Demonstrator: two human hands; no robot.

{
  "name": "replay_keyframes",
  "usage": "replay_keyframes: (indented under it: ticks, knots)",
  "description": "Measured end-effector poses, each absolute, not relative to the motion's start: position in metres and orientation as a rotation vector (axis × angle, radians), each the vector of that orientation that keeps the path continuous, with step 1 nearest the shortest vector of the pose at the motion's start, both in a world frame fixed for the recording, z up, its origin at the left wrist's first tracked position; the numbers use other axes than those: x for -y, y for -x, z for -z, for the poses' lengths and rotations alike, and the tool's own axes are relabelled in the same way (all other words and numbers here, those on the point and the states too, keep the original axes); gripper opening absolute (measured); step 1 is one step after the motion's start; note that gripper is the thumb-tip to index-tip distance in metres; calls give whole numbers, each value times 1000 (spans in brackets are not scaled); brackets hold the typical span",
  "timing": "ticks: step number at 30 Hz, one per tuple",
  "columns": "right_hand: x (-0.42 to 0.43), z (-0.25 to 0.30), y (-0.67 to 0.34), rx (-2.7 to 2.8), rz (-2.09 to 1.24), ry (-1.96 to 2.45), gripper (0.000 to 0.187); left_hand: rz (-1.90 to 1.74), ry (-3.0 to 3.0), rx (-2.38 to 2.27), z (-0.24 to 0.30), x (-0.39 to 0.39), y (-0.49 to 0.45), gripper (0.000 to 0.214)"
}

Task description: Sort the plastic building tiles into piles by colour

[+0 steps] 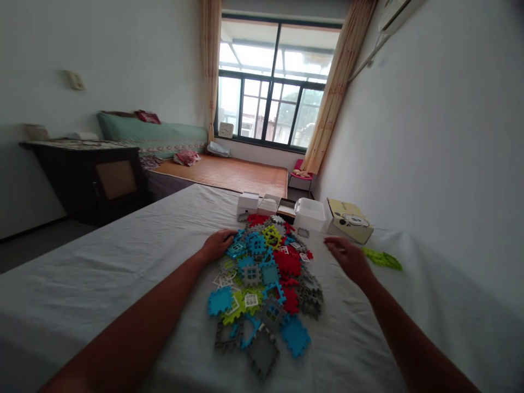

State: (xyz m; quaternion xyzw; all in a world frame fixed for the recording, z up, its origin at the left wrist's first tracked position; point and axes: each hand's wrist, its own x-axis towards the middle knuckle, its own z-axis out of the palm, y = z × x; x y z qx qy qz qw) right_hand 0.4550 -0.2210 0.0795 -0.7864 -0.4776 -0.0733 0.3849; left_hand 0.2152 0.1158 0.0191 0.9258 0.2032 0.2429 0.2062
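Observation:
A pile of interlocking plastic building tiles [286, 263] lies on the white sheet in front of me. They are blue, red, grey, lime green and white, with toothed edges; some carry small window frames [251, 299]. At the pile's upper left edge is my left hand [218, 244], fingers stretched out against the blue tiles [237, 246] and partly curved; no held piece shows. My right hand [344, 253] hovers or rests to the right of the pile, fingers apart and nothing visible in them. Lime green tiles [382, 258] lie beyond that hand, separate from the pile.
Behind the pile stand small white boxes [248, 203], a clear plastic container [310, 214] and a yellow cartoon box [347, 219]. A wall runs along the right. Farther off are a dark cabinet [82, 174], a mat-covered bed [229, 172], a pink chair [301, 170] and a window.

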Motion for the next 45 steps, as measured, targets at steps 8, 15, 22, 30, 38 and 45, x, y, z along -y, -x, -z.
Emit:
replay_keyframes:
  ticks: [8,15,22,30,38,45]
  knots:
    - [173,-117,-278,2403,-275,1504,49,-696,-2569,-527,-18,-115,-214,36]
    - [187,-103,-249,2607,-50,1447,45,-710,-2573,-518,-15,-116,-214,34]
    - [159,-73,-285,2514,410,1615,25,-722,-2565,-540,-12,-116,-214,33]
    - [108,-96,-354,2042,644,2003,34,-716,-2574,-538,-10,-120,-215,33]
    - [118,-95,-330,2004,289,1988,25,-717,-2578,-520,-10,-121,-216,34]
    - [110,-74,-317,1925,256,2009,35,-727,-2590,-494,-11,-121,-214,35]
